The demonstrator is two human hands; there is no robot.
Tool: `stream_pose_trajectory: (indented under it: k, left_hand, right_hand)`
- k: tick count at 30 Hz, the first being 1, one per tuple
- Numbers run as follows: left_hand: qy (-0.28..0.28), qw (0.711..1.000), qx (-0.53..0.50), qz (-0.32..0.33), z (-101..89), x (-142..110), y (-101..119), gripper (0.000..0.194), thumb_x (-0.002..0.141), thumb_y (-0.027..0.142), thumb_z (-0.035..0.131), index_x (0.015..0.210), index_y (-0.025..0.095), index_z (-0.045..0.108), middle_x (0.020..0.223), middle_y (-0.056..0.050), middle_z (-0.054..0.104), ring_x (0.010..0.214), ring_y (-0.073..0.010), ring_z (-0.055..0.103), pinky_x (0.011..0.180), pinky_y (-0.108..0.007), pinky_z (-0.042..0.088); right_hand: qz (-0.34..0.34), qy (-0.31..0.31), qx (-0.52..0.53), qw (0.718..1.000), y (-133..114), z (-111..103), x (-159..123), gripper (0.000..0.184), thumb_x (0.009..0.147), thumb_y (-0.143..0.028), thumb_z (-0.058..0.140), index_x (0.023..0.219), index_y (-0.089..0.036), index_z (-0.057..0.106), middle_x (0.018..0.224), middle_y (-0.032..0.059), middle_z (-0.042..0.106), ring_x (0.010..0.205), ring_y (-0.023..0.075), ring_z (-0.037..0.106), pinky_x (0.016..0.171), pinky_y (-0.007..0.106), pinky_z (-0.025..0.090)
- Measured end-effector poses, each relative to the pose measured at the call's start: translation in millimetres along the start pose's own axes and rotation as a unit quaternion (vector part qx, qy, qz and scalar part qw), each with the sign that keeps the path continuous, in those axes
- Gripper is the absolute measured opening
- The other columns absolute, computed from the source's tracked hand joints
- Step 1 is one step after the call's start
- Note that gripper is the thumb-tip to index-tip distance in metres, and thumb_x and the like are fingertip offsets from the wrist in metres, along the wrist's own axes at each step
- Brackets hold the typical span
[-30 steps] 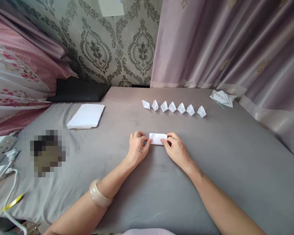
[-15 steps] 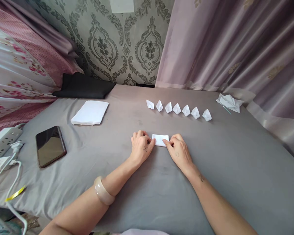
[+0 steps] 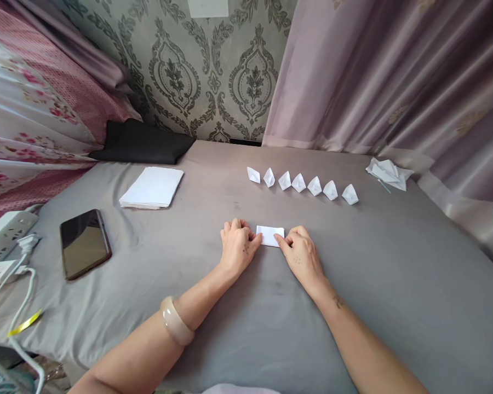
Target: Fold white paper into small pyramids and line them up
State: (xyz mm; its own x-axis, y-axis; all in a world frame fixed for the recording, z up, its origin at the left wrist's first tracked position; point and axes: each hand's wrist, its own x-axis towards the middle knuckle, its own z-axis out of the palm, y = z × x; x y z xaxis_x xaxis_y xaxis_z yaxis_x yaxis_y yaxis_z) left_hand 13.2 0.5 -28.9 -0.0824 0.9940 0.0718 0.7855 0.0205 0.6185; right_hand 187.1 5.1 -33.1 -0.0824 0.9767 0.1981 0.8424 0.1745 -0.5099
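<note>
A small folded white paper rectangle (image 3: 270, 235) lies flat on the grey cloth-covered surface (image 3: 246, 306). My left hand (image 3: 238, 248) pinches its left end with curled fingers, and my right hand (image 3: 299, 254) pinches its right end the same way. A pale bangle (image 3: 175, 328) sits on my left wrist. Beyond the hands, a row of several small folded white paper shapes (image 3: 299, 183) stands across the cloth.
A stack of white sheets (image 3: 152, 187) lies at the back left, with a black cushion (image 3: 142, 143) behind it. A dark phone (image 3: 84, 242) and a white power strip (image 3: 6, 232) with cables sit at the left. Crumpled white paper (image 3: 388, 173) lies at the back right, beside curtains.
My hands have drawn closer together over the paper, which shows shorter between them. The camera has shifted slightly; the row of folded shapes has not moved.
</note>
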Motion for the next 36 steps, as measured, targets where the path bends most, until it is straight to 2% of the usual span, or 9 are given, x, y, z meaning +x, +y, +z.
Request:
stream_pose_trajectory:
  k: [13,19,21,24,26,29,32,34,36]
  left_hand:
    - [-0.01,0.998,0.066,0.015,-3.1,0,4,0.03,0.085,0.037,0.057,0.063,0.018,0.057,0.099,-0.007,0.058,0.094,-0.0245,0.045,0.08,-0.038,0.035]
    - [-0.018,0.991,0.113,0.072,-8.3,-2,5,0.014,0.091,0.033,0.05,0.09,0.02,0.055,0.101,-0.007,0.057,0.094,-0.025,0.046,0.081,-0.039,0.035]
    - [-0.022,0.985,0.13,0.108,-8.4,-2,7,0.01,0.093,0.027,0.047,0.096,0.021,0.054,0.104,-0.007,0.058,0.097,-0.0251,0.047,0.084,-0.039,0.035]
    - [-0.045,0.963,0.16,0.21,-9.2,1,9,0.018,0.094,0.017,0.038,0.097,0.022,0.055,0.1,-0.006,0.061,0.098,-0.0235,0.049,0.086,-0.038,0.035]
    - [-0.074,0.943,0.179,0.271,-11.8,2,10,0.023,0.093,0.012,0.036,0.095,0.02,0.057,0.094,-0.007,0.063,0.093,-0.0218,0.053,0.086,-0.036,0.037]
    - [-0.095,0.924,0.201,0.312,-18.7,-2,8,0.027,0.088,0.005,0.037,0.093,0.017,0.061,0.091,-0.008,0.066,0.09,-0.0209,0.058,0.093,-0.037,0.038]
    - [-0.089,0.916,0.209,0.331,-24.7,-14,1,0.034,0.083,0.003,0.04,0.109,0.015,0.06,0.112,-0.011,0.067,0.111,-0.0241,0.056,0.109,-0.044,0.027]
    - [-0.102,0.913,0.221,0.326,-26.9,-23,-4,0.044,0.083,0.006,0.043,0.125,0.013,0.053,0.133,-0.013,0.058,0.126,-0.0291,0.048,0.11,-0.051,0.025]
    - [-0.116,0.913,0.226,0.319,-28.1,-29,-8,0.049,0.085,0.008,0.041,0.133,0.013,0.047,0.142,-0.012,0.05,0.133,-0.0307,0.042,0.11,-0.054,0.025]
  right_hand:
    - [0.006,-0.002,-0.02,1.0,-5,-3,-1,0.037,0.089,-0.041,0.055,0.06,-0.02,0.046,0.083,0.002,0.053,0.062,0.0127,0.052,0.062,0.028,0.039]
    - [-0.008,0.026,-0.024,0.999,-4,-3,-2,0.026,0.09,-0.041,0.053,0.072,-0.021,0.05,0.085,0.0038,0.053,0.063,0.0145,0.052,0.062,0.03,0.042]
    - [-0.017,0.04,-0.013,0.999,-3,-3,-3,0.019,0.09,-0.038,0.052,0.084,-0.02,0.053,0.091,0.0058,0.054,0.067,0.0164,0.055,0.063,0.03,0.044]
    - [-0.073,0.032,0.007,0.997,-4,-3,-2,0.013,0.092,-0.027,0.047,0.097,-0.019,0.056,0.097,0.0081,0.058,0.084,0.0199,0.058,0.073,0.032,0.047]
    - [-0.127,0.004,0.0,0.992,-7,-5,-3,0.019,0.093,-0.017,0.041,0.099,-0.02,0.059,0.098,0.0074,0.062,0.091,0.0202,0.056,0.079,0.031,0.046]
    - [-0.169,-0.035,-0.057,0.983,-16,-11,-10,0.032,0.094,-0.01,0.034,0.098,-0.021,0.064,0.099,0.0065,0.065,0.092,0.0197,0.055,0.081,0.03,0.044]
    - [-0.172,-0.055,-0.131,0.975,-29,-17,-23,0.035,0.096,-0.013,0.033,0.112,-0.02,0.063,0.108,0.0085,0.065,0.094,0.0211,0.057,0.081,0.032,0.044]
    - [-0.173,-0.061,-0.174,0.968,-38,-17,-34,0.037,0.098,-0.024,0.034,0.127,-0.018,0.056,0.117,0.013,0.062,0.098,0.0244,0.057,0.084,0.036,0.045]
    - [-0.172,-0.052,-0.192,0.965,-44,-15,-43,0.045,0.098,-0.035,0.034,0.137,-0.018,0.048,0.13,0.018,0.055,0.112,0.029,0.053,0.09,0.041,0.043]
